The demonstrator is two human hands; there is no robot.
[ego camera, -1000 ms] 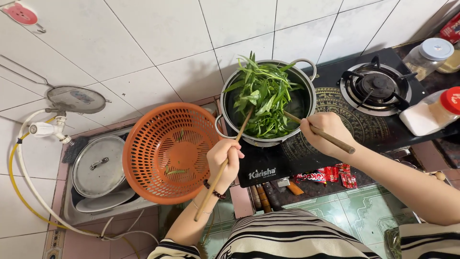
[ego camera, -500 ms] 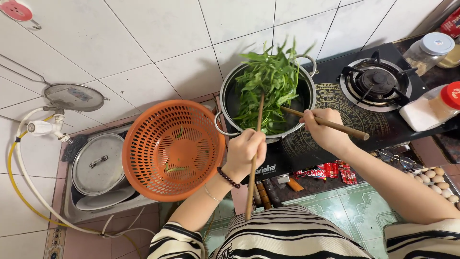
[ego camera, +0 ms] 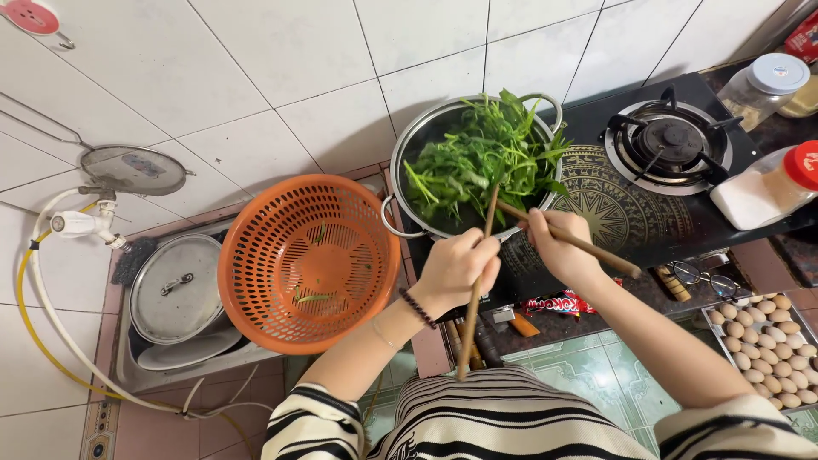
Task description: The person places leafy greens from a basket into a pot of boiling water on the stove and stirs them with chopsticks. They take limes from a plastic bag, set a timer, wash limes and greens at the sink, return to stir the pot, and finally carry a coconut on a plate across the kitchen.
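A steel pot (ego camera: 407,153) heaped with green leafy vegetables (ego camera: 477,158) stands on the left burner of a black gas stove (ego camera: 613,213). My left hand (ego camera: 456,268) grips a long wooden chopstick (ego camera: 473,302) that points up into the greens. My right hand (ego camera: 558,247) holds a second wooden chopstick (ego camera: 596,251), its tip also in the greens. Both hands hover at the pot's near rim.
An orange plastic colander (ego camera: 307,255) with a few leaf scraps sits left of the pot. A steel lid (ego camera: 175,285) lies in the sink by a tap (ego camera: 81,223). The right burner (ego camera: 669,145), jars (ego camera: 767,85), glasses (ego camera: 703,277) and an egg tray (ego camera: 767,341) lie right.
My left hand moved right, from the colander's edge to the pot's rim, swinging its chopstick upright into the greens. The greens are piled higher and more to the middle of the pot.
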